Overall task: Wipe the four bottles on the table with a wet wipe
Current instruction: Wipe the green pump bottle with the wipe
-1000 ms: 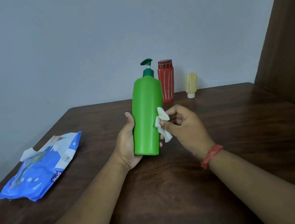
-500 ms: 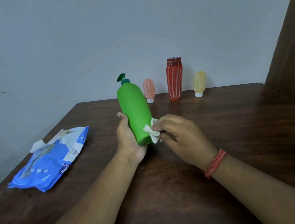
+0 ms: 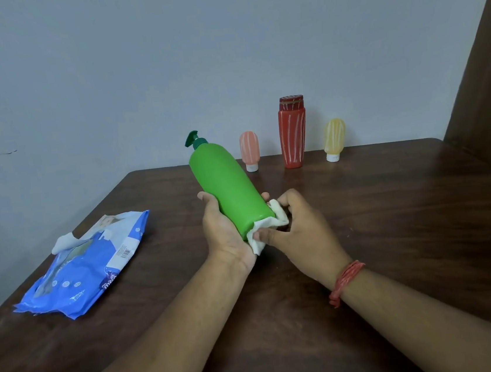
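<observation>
Tilting above the bench (image 3: 369, 263), the green pump bottle (image 3: 226, 188) lies gripped low on its body by the left hand (image 3: 225, 234), while the right hand (image 3: 298, 228) pinches the wet wipe (image 3: 266, 229) against its base. Smooth, stiff plastic, probably slippery once damp, so holding mid-body suits. Its contents cannot be seen. The blue wipe pack (image 3: 88, 265) lies open, one wipe protruding.

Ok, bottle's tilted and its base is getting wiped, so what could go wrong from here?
1. The left hand grips only the lower part of the tilted green pump bottle; pressure from the wet wipe at the base could make it slip out of that grip.
2. The pump end leans toward the pink bottle and red bottle standing behind; a slip might topple them.
3. The wipe is bunched in the right hand, so part of the base may be missed.
</observation>
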A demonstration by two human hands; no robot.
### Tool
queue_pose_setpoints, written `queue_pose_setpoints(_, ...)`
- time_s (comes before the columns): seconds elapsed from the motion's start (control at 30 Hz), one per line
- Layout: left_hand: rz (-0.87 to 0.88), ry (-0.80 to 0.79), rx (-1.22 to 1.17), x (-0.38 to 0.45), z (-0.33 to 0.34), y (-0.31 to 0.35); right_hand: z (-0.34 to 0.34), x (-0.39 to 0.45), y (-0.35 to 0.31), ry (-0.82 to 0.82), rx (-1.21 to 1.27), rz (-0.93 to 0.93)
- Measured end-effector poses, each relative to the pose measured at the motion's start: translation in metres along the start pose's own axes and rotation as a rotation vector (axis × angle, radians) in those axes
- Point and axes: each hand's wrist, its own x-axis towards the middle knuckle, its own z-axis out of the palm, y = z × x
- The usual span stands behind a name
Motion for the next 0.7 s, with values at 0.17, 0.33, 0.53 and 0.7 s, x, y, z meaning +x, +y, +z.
queue_pose_setpoints(0.17,0.021,-0.016,0.028,-0.0026,0.0060,-0.0036,-0.0012,-0.0026,-0.0056,0.061,-0.042,-0.032)
queue_pose_setpoints(0.33,-0.025,-0.048,0.084,-0.0031,0.0008,0.0019,-0.0022,-0.0016,-0.0055,0.059,-0.085,-0.092)
queue_pose_setpoints(0.53,-0.045,-0.080,0.071,-0.0022,-0.0013,0.0049,-0.0036,-0.0013,-0.0046,-0.001,-0.111,-0.122)
queue_pose_setpoints(0.7,-0.006,-0.126,0.103,-0.0019,0.0007,-0.0003,-0.0030,-0.0037,-0.0076,0.081,-0.080,-0.137)
